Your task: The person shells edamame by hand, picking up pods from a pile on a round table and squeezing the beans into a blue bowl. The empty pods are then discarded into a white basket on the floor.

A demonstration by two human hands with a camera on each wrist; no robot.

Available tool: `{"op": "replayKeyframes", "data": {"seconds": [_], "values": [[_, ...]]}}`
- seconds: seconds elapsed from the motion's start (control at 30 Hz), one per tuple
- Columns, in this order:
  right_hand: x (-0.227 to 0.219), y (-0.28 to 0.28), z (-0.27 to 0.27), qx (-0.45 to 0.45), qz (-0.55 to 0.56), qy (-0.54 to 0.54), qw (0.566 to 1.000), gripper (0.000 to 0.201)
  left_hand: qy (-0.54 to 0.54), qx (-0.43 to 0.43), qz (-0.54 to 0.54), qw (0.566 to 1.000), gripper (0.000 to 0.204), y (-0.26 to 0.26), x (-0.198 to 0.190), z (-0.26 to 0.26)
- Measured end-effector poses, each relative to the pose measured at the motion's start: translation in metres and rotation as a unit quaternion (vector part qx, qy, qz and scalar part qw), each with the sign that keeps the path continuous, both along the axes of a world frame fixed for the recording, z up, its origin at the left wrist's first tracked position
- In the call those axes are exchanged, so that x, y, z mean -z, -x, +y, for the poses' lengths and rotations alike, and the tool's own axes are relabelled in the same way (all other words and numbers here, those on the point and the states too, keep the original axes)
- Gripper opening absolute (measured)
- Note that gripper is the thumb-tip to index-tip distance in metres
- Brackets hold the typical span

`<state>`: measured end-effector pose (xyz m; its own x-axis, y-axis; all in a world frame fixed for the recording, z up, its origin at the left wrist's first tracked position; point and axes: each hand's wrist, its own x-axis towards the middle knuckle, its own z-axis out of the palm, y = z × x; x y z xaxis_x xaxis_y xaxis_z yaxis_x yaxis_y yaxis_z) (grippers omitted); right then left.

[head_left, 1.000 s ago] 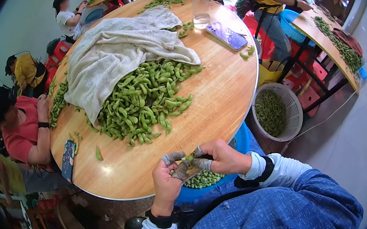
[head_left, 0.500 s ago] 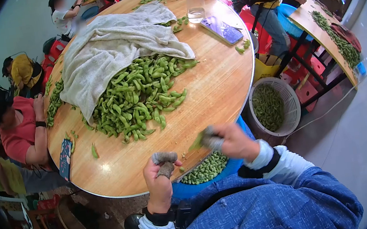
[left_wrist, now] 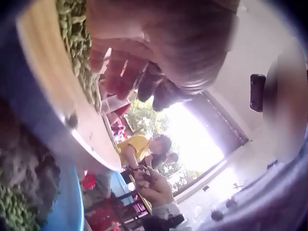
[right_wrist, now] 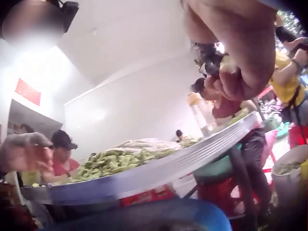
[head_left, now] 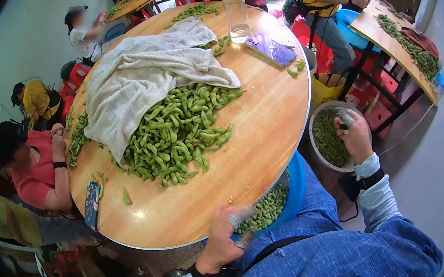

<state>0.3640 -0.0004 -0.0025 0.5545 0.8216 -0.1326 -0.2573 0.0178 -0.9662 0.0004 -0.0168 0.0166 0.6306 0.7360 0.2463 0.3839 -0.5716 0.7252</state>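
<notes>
My left hand (head_left: pixel 226 240) hovers beside the table edge, near a blue basin (head_left: pixel 297 182) of shelled green beans (head_left: pixel 268 208). Its wrapped thumb and finger stand apart, with nothing between them. Out to the right, my right hand (head_left: pixel 357 135) is over a white basket (head_left: pixel 338 168) with green pods (head_left: pixel 326 137) in it. Grey wraps cover its fingertips, which bend inward in the right wrist view; I cannot tell whether a pod is between them. A large heap of edamame pods (head_left: pixel 177 133) lies on the round table (head_left: pixel 267 144), partly under a pale towel (head_left: pixel 137 77).
A water bottle (head_left: pixel 236 15) and a purple phone (head_left: pixel 271 49) stand and lie at the table's far right. A dark patterned case (head_left: pixel 91 205) lies near its left edge. One person in red (head_left: pixel 37 172) sits at the left; another table (head_left: pixel 393 45) with pods is at the right.
Both hands were together on a pod, then parted. My right hand has carried a pod away to the right, over the basket. My left hand has moved toward the basin and its fingers have spread.
</notes>
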Motion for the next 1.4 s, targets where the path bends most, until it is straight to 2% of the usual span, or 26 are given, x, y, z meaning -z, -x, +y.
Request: {"op": "replayKeyframes", "data": {"seconds": [0.03,0.1,0.13,0.17,0.2,0.27,0.33,0.43,0.5,0.6,0.67,0.73,0.77,0.8,0.87,0.9,0.93,1.0,1.07,1.1,1.17,1.2,1.27,1.3,1.33,1.4], "values": [[-0.009,0.016,0.007,-0.027,-0.016,-0.013,0.999,0.015,0.026,-0.048,-0.029,0.998,0.034,0.004,0.000,0.006],[-0.010,0.029,0.028,-0.195,-0.117,-0.022,0.974,0.019,0.056,-0.163,-0.078,0.982,0.036,0.013,-0.001,0.024],[-0.028,0.044,0.037,-0.246,-0.194,0.019,0.949,0.019,0.062,-0.229,-0.096,0.967,0.038,0.021,0.000,0.039],[-0.033,0.061,0.063,-0.326,-0.304,-0.074,0.892,0.020,0.067,-0.268,-0.178,0.944,0.039,0.034,0.004,0.064],[-0.039,0.068,0.078,-0.359,-0.353,-0.068,0.861,0.020,0.079,-0.304,-0.258,0.914,0.040,0.049,0.007,0.085],[-0.039,0.085,0.108,-0.392,-0.418,-0.077,0.816,0.019,0.011,-0.355,-0.169,0.919,0.042,0.066,-0.006,0.114],[-0.046,0.100,0.135,-0.419,-0.477,-0.073,0.769,0.020,-0.011,-0.349,-0.101,0.932,0.042,0.088,-0.003,0.150],[-0.065,0.129,0.159,-0.416,-0.526,-0.024,0.741,0.021,-0.070,-0.332,0.010,0.941,0.044,0.087,-0.015,0.183],[-0.057,0.141,0.180,-0.396,-0.549,-0.002,0.736,0.020,-0.072,-0.298,0.050,0.950,0.049,0.071,-0.029,0.195],[-0.026,0.154,0.218,-0.358,-0.572,-0.007,0.738,0.022,-0.126,-0.295,0.137,0.937,0.051,0.070,0.006,0.229],[-0.022,0.165,0.227,-0.352,-0.569,-0.016,0.742,0.024,-0.125,-0.303,0.146,0.933,0.054,0.058,0.005,0.226],[-0.024,0.181,0.228,-0.370,-0.551,-0.019,0.748,0.026,-0.111,-0.296,0.144,0.938,0.054,0.053,0.005,0.216],[-0.020,0.188,0.224,-0.379,-0.537,-0.064,0.751,0.030,-0.165,-0.286,0.166,0.929,0.052,0.050,0.011,0.207],[-0.021,0.193,0.219,-0.391,-0.539,-0.060,0.744,0.031,-0.184,-0.270,0.157,0.932,0.050,0.045,0.013,0.197],[-0.027,0.200,0.206,-0.418,-0.543,-0.055,0.726,0.033,-0.174,-0.264,0.163,0.934,0.049,0.036,0.010,0.174],[-0.020,0.199,0.204,-0.422,-0.533,-0.099,0.727,0.033,-0.158,-0.258,0.136,0.943,0.049,0.033,0.016,0.164],[-0.032,0.199,0.192,-0.456,-0.512,-0.079,0.724,0.035,-0.142,-0.253,0.109,0.951,0.049,0.029,0.018,0.154],[-0.024,0.196,0.181,-0.464,-0.537,-0.098,0.698,0.033,-0.135,-0.232,0.149,0.952,0.045,0.025,0.005,0.131],[-0.037,0.187,0.163,-0.480,-0.550,-0.119,0.673,0.031,-0.114,-0.224,0.145,0.957,0.045,0.024,-0.004,0.112],[-0.045,0.183,0.153,-0.487,-0.556,-0.130,0.661,0.029,-0.157,-0.231,0.157,0.947,0.043,0.027,-0.015,0.103],[-0.056,0.174,0.136,-0.448,-0.541,-0.137,0.698,0.025,-0.243,-0.240,0.180,0.922,0.040,0.028,-0.033,0.089],[-0.058,0.168,0.129,-0.425,-0.533,-0.138,0.718,0.022,-0.228,-0.265,0.131,0.928,0.039,0.038,-0.029,0.088],[-0.057,0.151,0.120,-0.420,-0.528,-0.123,0.728,0.020,-0.199,-0.303,0.026,0.932,0.038,0.073,-0.015,0.090],[-0.056,0.144,0.114,-0.416,-0.526,-0.113,0.733,0.018,-0.160,-0.356,0.021,0.920,0.035,0.088,-0.015,0.091],[-0.057,0.138,0.106,-0.417,-0.488,-0.110,0.759,0.017,-0.122,-0.406,0.016,0.906,0.032,0.105,-0.015,0.093],[-0.054,0.129,0.087,-0.415,-0.409,-0.105,0.806,0.016,-0.132,-0.503,0.123,0.845,0.030,0.144,-0.005,0.099]]}}
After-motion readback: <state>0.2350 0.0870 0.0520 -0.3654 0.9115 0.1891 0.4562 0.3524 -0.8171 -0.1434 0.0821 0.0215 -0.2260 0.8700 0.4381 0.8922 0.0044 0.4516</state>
